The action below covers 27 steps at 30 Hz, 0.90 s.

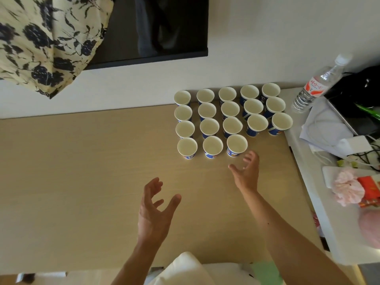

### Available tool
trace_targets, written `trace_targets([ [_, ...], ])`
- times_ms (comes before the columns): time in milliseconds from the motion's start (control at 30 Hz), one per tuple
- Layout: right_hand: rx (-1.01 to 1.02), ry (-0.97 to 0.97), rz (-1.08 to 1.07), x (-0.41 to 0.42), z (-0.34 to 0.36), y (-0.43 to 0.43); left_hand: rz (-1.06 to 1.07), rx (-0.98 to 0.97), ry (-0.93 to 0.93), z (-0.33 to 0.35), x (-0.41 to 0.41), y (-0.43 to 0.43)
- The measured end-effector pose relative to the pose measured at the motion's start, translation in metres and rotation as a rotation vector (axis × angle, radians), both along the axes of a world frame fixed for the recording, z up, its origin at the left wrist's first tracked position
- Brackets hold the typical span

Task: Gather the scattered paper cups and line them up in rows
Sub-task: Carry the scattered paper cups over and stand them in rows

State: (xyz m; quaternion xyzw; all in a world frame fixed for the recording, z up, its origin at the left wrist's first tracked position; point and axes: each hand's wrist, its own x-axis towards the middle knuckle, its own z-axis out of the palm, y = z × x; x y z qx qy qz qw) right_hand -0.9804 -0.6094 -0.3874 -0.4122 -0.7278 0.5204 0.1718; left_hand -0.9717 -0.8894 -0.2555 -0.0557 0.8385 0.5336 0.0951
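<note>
Several white paper cups with blue sides (231,118) stand upright in tidy rows at the far right of the wooden table (82,171). The nearest row holds three cups; its rightmost cup (236,145) is closest to my right hand (246,169). That hand hovers just in front of it, fingers spread and relaxed, holding nothing. My left hand (154,206) is raised over the middle of the table, fingers loosely spread, also holding nothing.
A clear water bottle (314,87) lies right of the cups on a white shelf (333,233) with papers, cables, a pink scrunchie (345,190) and a red packet. A dark screen (156,27) and a floral cloth (47,38) hang at the back.
</note>
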Motion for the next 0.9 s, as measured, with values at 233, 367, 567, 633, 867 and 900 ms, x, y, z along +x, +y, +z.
trace_targets([
  [233,-0.075,0.075,-0.097,0.035,0.026,-0.076,0.121,0.086,0.009,0.011,-0.003,-0.029],
  [367,-0.118,0.157,0.03,0.024,0.057,-0.133,0.194,0.168,0.039,0.023,-0.005,-0.059],
  [567,-0.18,0.248,0.296,-0.01,0.112,-0.231,0.326,0.275,0.11,0.043,0.01,-0.145],
  [633,-0.183,0.268,0.356,-0.018,0.128,-0.269,0.367,0.297,0.13,0.051,0.021,-0.182],
  [867,-0.246,0.3,0.563,-0.022,0.17,-0.428,0.53,0.315,0.204,0.079,0.054,-0.323],
  [900,-0.251,0.302,0.573,-0.02,0.172,-0.446,0.54,0.312,0.205,0.079,0.058,-0.338],
])
